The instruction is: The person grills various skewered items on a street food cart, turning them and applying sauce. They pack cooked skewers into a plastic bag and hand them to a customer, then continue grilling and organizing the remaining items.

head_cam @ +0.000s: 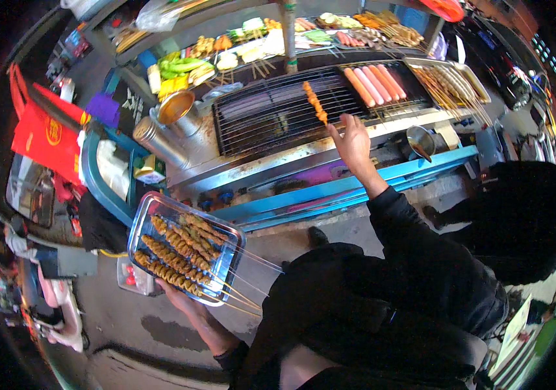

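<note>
My left hand [183, 300] holds a shallow metal tray [141, 209] from below at its near left edge. Several browned, spiral-cut meat skewers [175, 258] lie on it, their bare sticks reaching past the rim towards me. Over the front edge of the charcoal-style grill [258, 122], my right hand [353, 144] has its thumb and fingers at the lower end of one orange meat skewer [315, 103]. That skewer lies on the wire grate. Whether the fingers pinch its stick cannot be made out.
Several sausages [375, 85] sit on the grill's right part, beside a tray of skewers [453, 85]. Left of the grate stand a metal sauce pot [178, 114] and a metal canister [158, 141]. A blue rail [346, 185] fronts the cart. A person in black [516, 224] is at right.
</note>
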